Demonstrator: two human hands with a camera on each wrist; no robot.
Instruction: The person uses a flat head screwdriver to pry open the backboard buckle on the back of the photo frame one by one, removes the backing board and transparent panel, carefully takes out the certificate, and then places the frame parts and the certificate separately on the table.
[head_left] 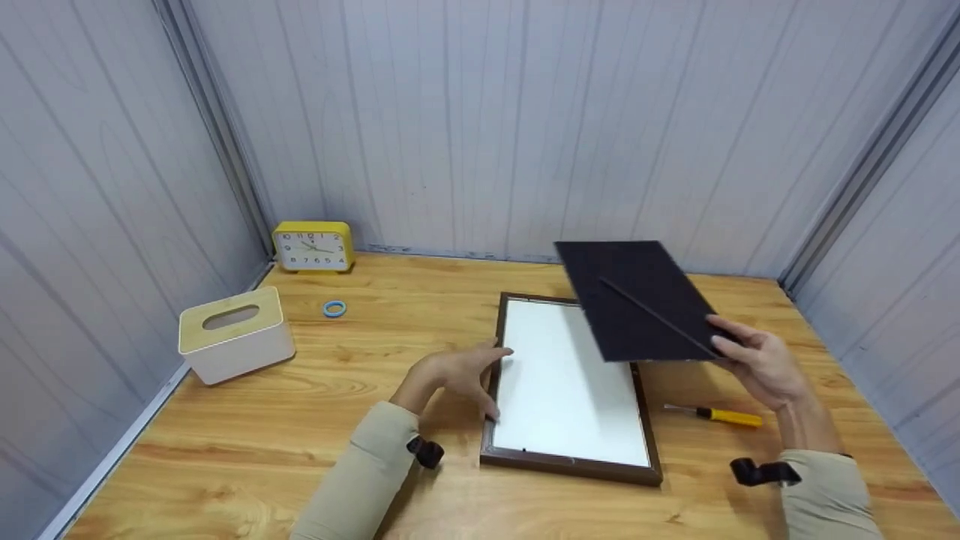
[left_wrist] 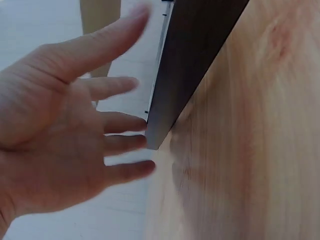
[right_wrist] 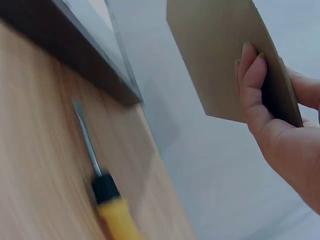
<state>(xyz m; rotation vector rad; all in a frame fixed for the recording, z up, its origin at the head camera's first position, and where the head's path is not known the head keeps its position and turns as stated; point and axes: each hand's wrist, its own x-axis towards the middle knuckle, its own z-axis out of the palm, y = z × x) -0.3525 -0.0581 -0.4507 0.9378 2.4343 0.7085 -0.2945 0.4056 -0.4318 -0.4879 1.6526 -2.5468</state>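
A dark brown picture frame (head_left: 570, 468) lies on the table with a white panel (head_left: 562, 390) inside its border. Beside its left edge is my left hand (head_left: 465, 375), thumb and fingers spread. The left wrist view shows that hand (left_wrist: 60, 125) with its palm towards the frame's side (left_wrist: 185, 60), holding nothing. Raised over the frame's right part, a black backing board (head_left: 637, 300) with a thin diagonal strip is pinched at its near right corner by my right hand (head_left: 765, 367). In the right wrist view the fingers of this hand (right_wrist: 280, 135) press the board's brown underside (right_wrist: 215, 60).
A yellow-handled screwdriver (head_left: 731, 417) lies right of the frame, under the right hand. At the left stand a white tissue box (head_left: 244, 352) with a wooden lid and a yellow clock (head_left: 313, 247). A blue ring (head_left: 334, 308) lies near them. Panel walls (head_left: 480, 135) enclose the table.
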